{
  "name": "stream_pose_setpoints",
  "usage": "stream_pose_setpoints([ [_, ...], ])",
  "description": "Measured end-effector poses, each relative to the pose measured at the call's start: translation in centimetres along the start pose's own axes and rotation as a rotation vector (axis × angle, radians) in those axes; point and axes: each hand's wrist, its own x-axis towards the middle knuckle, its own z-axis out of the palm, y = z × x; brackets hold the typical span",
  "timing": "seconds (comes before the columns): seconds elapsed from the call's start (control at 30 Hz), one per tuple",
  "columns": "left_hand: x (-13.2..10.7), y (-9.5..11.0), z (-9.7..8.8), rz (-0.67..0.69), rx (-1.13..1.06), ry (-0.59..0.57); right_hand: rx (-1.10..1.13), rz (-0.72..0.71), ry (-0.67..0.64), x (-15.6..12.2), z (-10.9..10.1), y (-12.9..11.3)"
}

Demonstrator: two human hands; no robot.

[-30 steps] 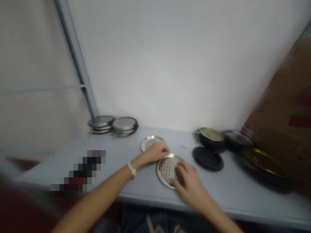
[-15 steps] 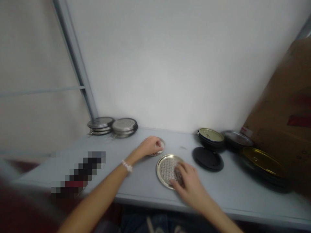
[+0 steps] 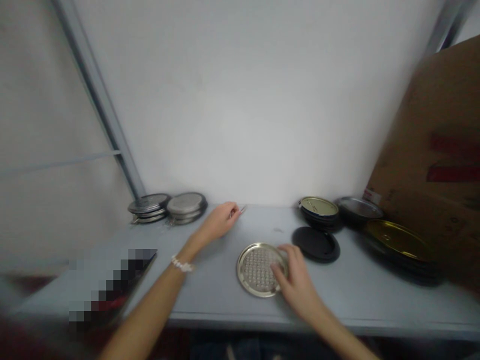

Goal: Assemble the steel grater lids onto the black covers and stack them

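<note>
A round, silvery metal disc [image 3: 257, 270] with a raised rim and rows of small bumps or holes lies near the table's front edge. My right hand [image 3: 298, 275] is closed on its right rim, thumb over the top face and fingers at the far side. Farther back and to the left, my left hand [image 3: 221, 220], with a white bracelet at the wrist, is held in a pinch. From its fingertips juts a thin, shiny sliver [image 3: 243, 209], perhaps the edge of a tilted metal disc; most of it is hidden behind the hand.
Two stacks of metal discs, one silvery [image 3: 186, 205] and one darker [image 3: 150, 206], stand at the back left. To the right are a black disc [image 3: 316, 244], a gold-topped stack [image 3: 318, 207], a dark dish [image 3: 360, 207], a larger golden lid [image 3: 399, 240] and a cardboard box [image 3: 431, 150].
The small round metal piece under my left hand is off the table there, and that hand has shifted slightly left. My right hand has moved from over the bumpy disc to its right rim.
</note>
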Motion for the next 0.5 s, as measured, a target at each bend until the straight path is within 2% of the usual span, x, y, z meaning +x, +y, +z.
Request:
stream_pose_setpoints([
  [0.07, 0.5, 0.8, -1.1, -0.061, -0.192, 0.055, -0.01, 0.001, 0.018, 0.0, 0.1, -0.2],
  [0.17, 0.6, 1.4, -0.8, -0.2, -0.528, -0.044, -0.014, -0.044, 0.034, 0.0, 0.2, -0.7],
  [0.3, -0.2, 0.8, 3.0, -0.363, -0.732, -0.314, -0.012, -0.133, -0.025, 0.0, 0.3, -1.2],
  [0.4, -1.0, -0.2, 6.0, -0.395, -0.729, -0.379, -0.074, -0.12, -0.027, -0.3, 0.1, -0.9],
  [0.5, -1.7, -0.9, 7.7, -0.384, -0.68, -0.414, -0.18, -0.076, -0.015, -0.9, -0.2, -0.1],
])
